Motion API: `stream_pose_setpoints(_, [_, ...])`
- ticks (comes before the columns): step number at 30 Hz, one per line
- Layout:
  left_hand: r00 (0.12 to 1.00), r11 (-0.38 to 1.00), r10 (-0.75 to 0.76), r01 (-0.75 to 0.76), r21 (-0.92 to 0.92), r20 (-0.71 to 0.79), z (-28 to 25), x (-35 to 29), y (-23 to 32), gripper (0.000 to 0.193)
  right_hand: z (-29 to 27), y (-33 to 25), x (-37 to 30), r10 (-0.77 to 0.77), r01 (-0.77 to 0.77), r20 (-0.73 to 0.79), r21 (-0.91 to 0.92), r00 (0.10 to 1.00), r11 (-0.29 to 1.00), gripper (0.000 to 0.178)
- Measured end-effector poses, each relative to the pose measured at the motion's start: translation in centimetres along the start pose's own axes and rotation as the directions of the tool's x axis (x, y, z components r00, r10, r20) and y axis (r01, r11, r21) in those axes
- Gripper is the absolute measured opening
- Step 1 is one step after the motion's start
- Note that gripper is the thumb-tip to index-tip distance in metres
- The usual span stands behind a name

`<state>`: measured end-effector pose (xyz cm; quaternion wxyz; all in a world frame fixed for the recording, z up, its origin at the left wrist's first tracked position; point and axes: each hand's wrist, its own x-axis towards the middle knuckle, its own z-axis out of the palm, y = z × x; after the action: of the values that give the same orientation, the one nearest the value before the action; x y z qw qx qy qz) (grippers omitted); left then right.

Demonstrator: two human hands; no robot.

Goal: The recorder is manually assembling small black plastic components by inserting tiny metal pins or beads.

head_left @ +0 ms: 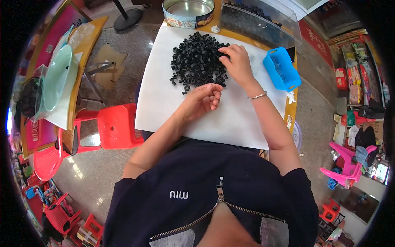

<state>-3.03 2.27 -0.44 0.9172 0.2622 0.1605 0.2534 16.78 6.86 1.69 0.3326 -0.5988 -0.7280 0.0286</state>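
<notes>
1. Looking down through the head view, I find the heap of small black parts (196,57) on the white sheet (242,117), toward the far side of the worktop (292,109)
2. My right hand (238,62) is at the heap's right edge, its thumb and fingers (224,50) narrow; whether they pinch a part, I cannot tell
3. My left hand (201,100) is at the near edge, fingers curled, a black part showing by the tips; I cannot tell if it is gripped
4. I judge the step to be picking parts by hand, so I would take loose ones from the rim, since digging into the middle could make the pile slide
5. I would pinch lightly, as such small parts probably roll
6. I would watch that the bracelet (257,96) catches nothing, and swing the right arm wide of the blue basket (293,75)
</notes>
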Motion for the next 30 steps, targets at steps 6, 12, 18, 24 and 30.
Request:
stream_pose_setpoints(6, [1.0,1.0,0.015,-0.014,0.012,-0.026,0.0,0.0,-0.1,0.036,0.7,-0.7,-0.2,-0.012,0.014,0.016,-0.119,1.0,0.993,0.016])
stream_pose_setpoints(12, [0.998,0.999,0.044,-0.044,0.0,-0.04,-0.1,0.0,-0.2,0.035,-0.8,-2.6,-1.9,0.021,-0.004,-0.107,0.154,0.994,0.988,0.017])
stream_pose_setpoints(18, [0.991,0.993,0.114,-0.116,-0.025,-0.07,0.1,0.2,-0.2,0.029,-2.8,-6.3,-5.7,0.183,-0.122,-0.097,0.444,0.978,0.888,0.018])
stream_pose_setpoints(24, [0.993,0.99,0.11,-0.114,-0.085,-0.051,-0.7,0.2,-0.8,0.028,-2.0,-7.5,-7.8,0.214,-0.151,-0.054,0.542,0.975,0.827,0.02])
stream_pose_setpoints(30, [0.991,0.99,0.113,-0.118,-0.078,-0.073,-0.8,0.0,-1.0,0.024,-2.2,-7.9,-8.3,0.063,-0.022,-0.125,0.299,0.99,0.954,0.02])
